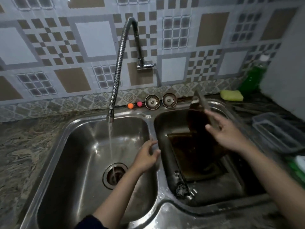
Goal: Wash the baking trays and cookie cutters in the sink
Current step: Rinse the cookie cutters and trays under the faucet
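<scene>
A double steel sink [152, 124] fills the view. Water runs from the flexible tap [110, 115] into the left basin, down to its drain [114, 176]. A dark, stained baking tray [196, 156] lies flat in the right basin. A second dark tray [197, 111] stands tilted on edge at that basin's back right. My right hand [226, 131] touches this upright tray, fingers spread; the blur hides whether it grips. My left hand [147, 154] hovers over the divider between the basins, fingers loosely curled and apart, holding nothing. Small metal pieces [184, 189] lie at the right basin's front.
Two sink strainers [152, 101] lean against the backsplash beside an orange ball [130, 105] and a pink one [139, 104]. A yellow sponge [231, 95] and green soap bottle [252, 76] sit at back right. Clear plastic containers [277, 131] rest on the right counter.
</scene>
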Motion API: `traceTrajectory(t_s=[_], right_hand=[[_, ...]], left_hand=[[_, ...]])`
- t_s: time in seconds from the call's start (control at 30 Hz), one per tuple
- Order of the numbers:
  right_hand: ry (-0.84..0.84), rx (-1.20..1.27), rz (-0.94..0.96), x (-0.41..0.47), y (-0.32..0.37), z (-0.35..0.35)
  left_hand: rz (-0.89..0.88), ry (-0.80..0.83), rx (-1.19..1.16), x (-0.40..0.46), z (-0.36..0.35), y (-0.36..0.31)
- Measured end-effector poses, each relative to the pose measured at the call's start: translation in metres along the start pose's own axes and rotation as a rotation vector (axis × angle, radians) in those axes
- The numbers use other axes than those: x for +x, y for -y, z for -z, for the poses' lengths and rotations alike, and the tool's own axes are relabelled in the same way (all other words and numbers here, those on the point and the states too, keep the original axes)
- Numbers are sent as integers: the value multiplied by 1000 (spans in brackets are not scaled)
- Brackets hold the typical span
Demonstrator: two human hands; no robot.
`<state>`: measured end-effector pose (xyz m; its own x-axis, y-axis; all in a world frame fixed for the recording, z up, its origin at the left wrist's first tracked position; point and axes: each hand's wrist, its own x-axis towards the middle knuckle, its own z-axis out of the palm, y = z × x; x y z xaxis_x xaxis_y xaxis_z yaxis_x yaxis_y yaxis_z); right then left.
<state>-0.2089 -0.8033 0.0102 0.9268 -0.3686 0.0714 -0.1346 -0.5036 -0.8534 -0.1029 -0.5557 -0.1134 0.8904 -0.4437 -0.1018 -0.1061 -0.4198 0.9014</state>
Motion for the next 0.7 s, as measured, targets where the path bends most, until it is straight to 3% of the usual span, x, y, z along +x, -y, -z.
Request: traceTrajectory(t_s=[0.13,0.2,0.57,0.7], right_hand=[[166,-583,-8,0,-37,-40],[239,-687,-12,2,-52,-64],[558,-670,-185,24,-125,-145],[561,-482,-251,28,-125,-140]], left_hand=[[-2,82,214,12,-10,14],[-6,86,291,15,-13,17],[-7,85,139,13,-9,28],[35,5,104,7,-7,15]])
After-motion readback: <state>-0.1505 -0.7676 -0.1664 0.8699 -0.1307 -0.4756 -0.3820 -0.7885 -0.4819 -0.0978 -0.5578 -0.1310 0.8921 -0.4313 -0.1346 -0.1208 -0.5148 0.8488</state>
